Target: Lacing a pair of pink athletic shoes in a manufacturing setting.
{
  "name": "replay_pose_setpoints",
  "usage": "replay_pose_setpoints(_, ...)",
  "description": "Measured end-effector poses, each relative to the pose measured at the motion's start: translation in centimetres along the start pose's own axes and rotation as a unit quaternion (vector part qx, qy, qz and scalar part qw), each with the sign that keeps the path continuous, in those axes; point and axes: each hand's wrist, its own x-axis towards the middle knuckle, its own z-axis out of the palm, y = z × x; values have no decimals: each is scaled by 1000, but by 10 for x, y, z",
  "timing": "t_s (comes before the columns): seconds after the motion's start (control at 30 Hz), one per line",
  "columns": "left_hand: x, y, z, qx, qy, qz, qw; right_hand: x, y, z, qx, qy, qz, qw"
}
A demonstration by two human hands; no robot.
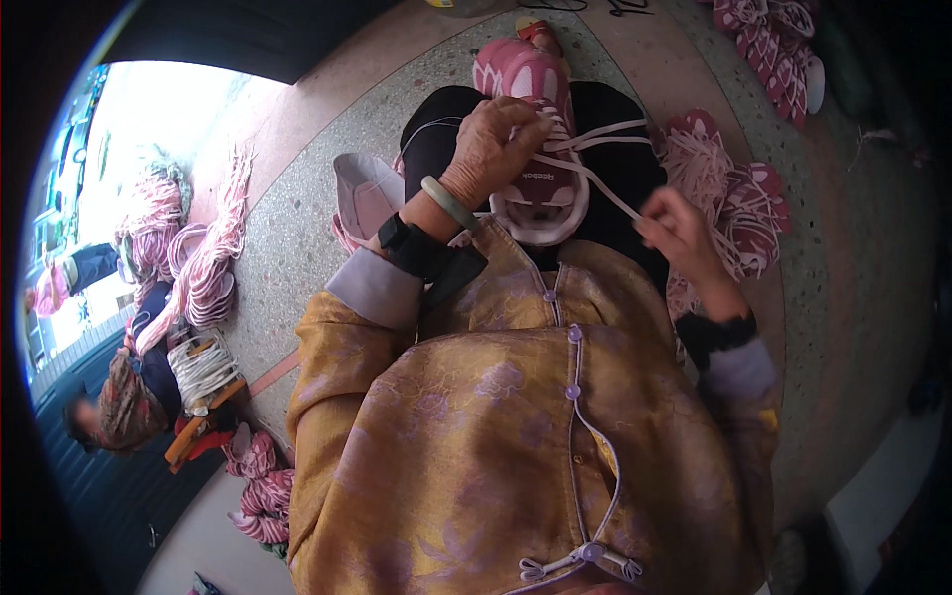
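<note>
A pink and maroon sneaker [536, 193] lies across my lap, its toe pointing away from me and its heel opening toward my body. My left hand [496, 144] is closed at the sneaker's left side, with its fingertips at the lacing. A white shoelace [600, 180] crosses the sneaker's front and stretches to the right. Between the fingertips of my right hand [679, 233] is the end of that lace, pinched beside my right knee. Another stretch of lace loops over the right thigh, and a thin pale strand lies over the left one.
A pale shoe [365, 196] sits left of my lap. Pink shoes and laces [734, 203] are heaped at the right, with more maroon shoes [769, 50] at the far right. Bundled pink laces [203, 268] lie left, near a person [129, 402] and a wound white cord [204, 371].
</note>
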Motion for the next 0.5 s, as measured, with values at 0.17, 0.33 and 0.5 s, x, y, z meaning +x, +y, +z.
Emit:
replay_pose_setpoints(0.17,-8,15,19,187,16,126,974,54,-32,54,-140,65,-165,974)
replay_pose_setpoints(0.33,-8,13,34,244,39,125,961,67,-16,68,-207,123,-244,939)
replay_pose_setpoints(0.5,-7,9,39,295,41,134,945,78,-4,69,-162,141,-270,939)
